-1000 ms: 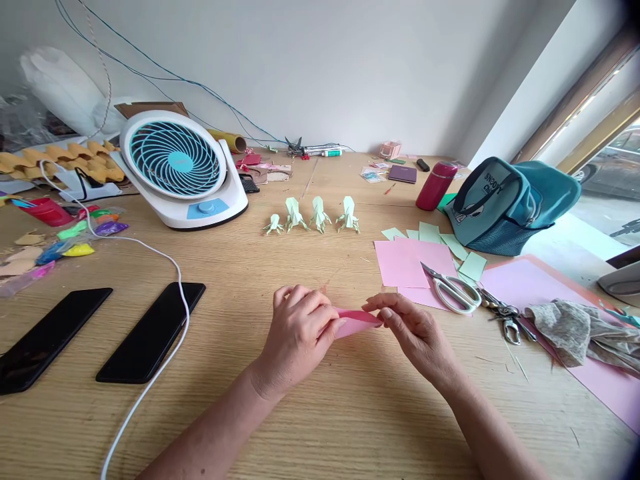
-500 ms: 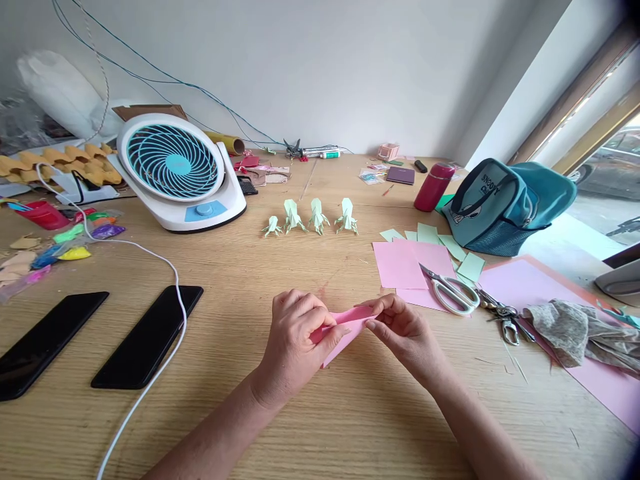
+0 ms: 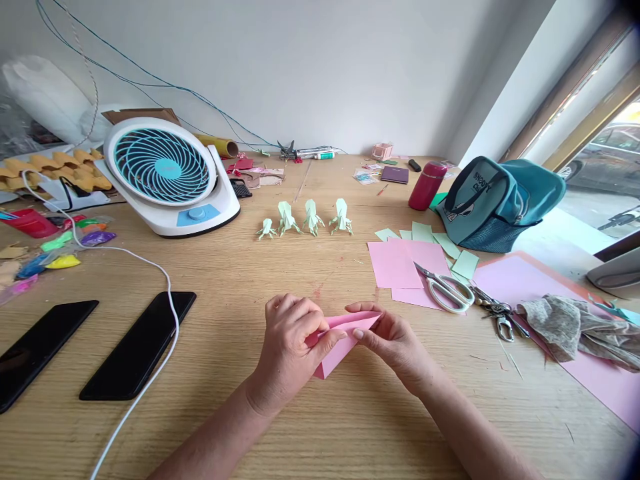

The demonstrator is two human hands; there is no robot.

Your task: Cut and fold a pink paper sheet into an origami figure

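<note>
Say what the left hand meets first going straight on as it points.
Past the folded pink paper it holds, the left hand would likely meet the right hand, fingers first; depth is unclear from this one view.

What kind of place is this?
Probably a home or studio craft desk: the wooden table holds folded green paper figures, scissors on pink sheets, and bags of coloured clay or similar.

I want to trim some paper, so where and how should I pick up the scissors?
Probably best by the white handle loops, from the near side: the scissors lie flat, blades pointing away and left, and the keys crowd the loops' right side.
</note>
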